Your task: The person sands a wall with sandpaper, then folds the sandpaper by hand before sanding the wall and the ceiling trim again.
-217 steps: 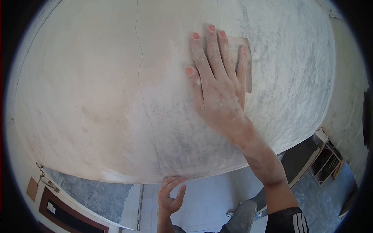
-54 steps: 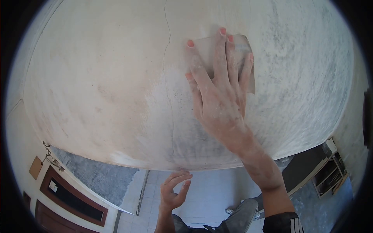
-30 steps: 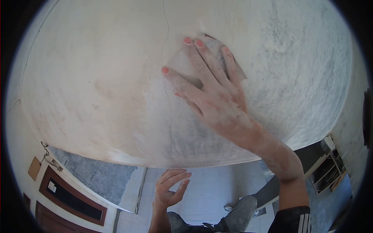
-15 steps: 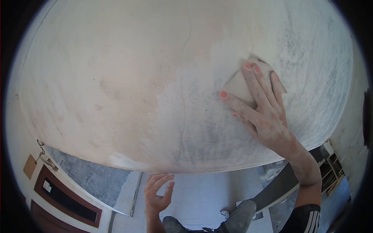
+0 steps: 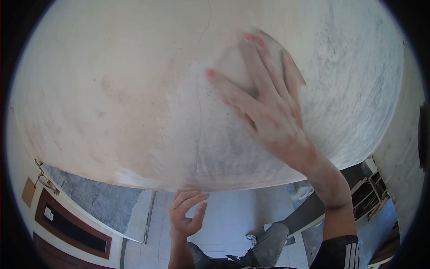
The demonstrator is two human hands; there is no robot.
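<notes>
My right hand (image 5: 273, 112) presses a sheet of light sandpaper-like material (image 5: 235, 65) flat against a plastered wall (image 5: 130, 94), fingers spread over it. The sheet's dark edge curls past my fingertips, and both are a little blurred. A thin crack runs down the plaster left of this hand, between a beige area and a greyer, whitish one. Lower down, my left hand (image 5: 187, 213) is at the wall's bottom edge, its fingers bent and apart, with nothing in it.
Below the wall edge are a tiled floor (image 5: 224, 224) and my legs in grey trousers. A brown-framed panel (image 5: 74, 226) and a bent metal hook (image 5: 45, 179) are at the lower left. Wooden shelving or slats (image 5: 371, 193) stand at the lower right.
My right hand has slid up and to the left across the plaster with the sheet beneath it. The view has shifted slightly; my left hand stays by the bottom edge.
</notes>
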